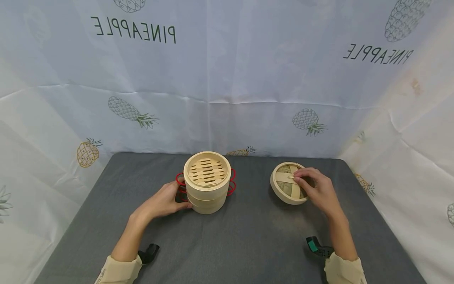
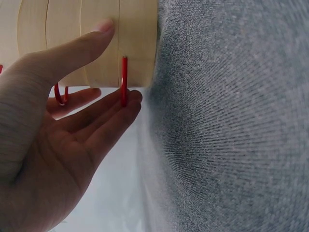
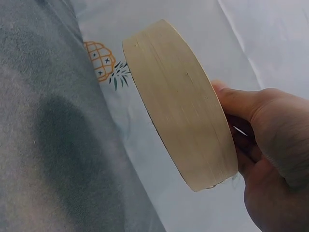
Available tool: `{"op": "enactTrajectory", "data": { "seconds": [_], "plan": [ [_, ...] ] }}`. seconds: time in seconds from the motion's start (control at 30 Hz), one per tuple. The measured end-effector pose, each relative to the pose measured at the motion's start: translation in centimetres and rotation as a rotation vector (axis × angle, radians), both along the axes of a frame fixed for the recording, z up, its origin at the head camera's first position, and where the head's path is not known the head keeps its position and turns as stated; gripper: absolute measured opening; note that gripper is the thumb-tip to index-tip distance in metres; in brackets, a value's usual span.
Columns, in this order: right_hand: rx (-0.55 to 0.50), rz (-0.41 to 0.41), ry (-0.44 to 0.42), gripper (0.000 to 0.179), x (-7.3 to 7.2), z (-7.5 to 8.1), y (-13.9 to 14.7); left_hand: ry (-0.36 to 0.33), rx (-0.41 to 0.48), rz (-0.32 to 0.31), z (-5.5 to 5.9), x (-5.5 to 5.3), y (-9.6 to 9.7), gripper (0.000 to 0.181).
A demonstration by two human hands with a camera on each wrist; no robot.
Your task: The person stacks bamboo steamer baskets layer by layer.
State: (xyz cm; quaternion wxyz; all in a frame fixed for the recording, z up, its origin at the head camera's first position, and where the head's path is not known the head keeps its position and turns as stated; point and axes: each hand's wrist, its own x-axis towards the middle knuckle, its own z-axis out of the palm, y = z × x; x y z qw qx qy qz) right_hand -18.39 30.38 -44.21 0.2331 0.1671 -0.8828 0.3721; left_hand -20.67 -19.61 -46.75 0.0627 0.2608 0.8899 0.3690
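Observation:
A round bamboo steamer stack point(image 1: 207, 197) stands upright on the table, its slatted top tier point(image 1: 207, 172) uncovered and facing up. My left hand point(image 1: 168, 201) holds the stack at its left side. In the left wrist view, the thumb lies along the pale wall point(image 2: 137, 38) and the fingers reach behind, by a red loop handle point(image 2: 124, 79). Over on the right, my right hand point(image 1: 319, 189) pinches the woven bamboo lid point(image 1: 283, 177) at the middle of its top. The right wrist view shows the lid point(image 3: 178, 106) raised and tilted, its shadow on the table.
The grey tabletop point(image 1: 241, 244) spreads around both things. Behind it hangs a white curtain point(image 1: 248, 126) printed with pineapples. More red loop handles point(image 1: 231, 188) stick out from the stack's right side. Black wrist devices point(image 1: 319, 248) sit near both cuffs.

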Motion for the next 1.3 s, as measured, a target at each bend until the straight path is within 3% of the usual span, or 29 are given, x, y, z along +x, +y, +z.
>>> {"op": "enactTrajectory", "data": {
  "seconds": [0.8, 1.3],
  "plan": [
    [0.020, 0.035, 0.062, 0.019, 0.8, 2.1, -1.6, 0.016, -0.006, 0.003, -0.1, 0.0, -0.1, 0.075],
    [-0.001, 0.061, 0.079, 0.020, -0.1, 3.5, -2.3, 0.024, -0.014, 0.003, -0.1, -0.1, 0.0, 0.075]
  ]
}}
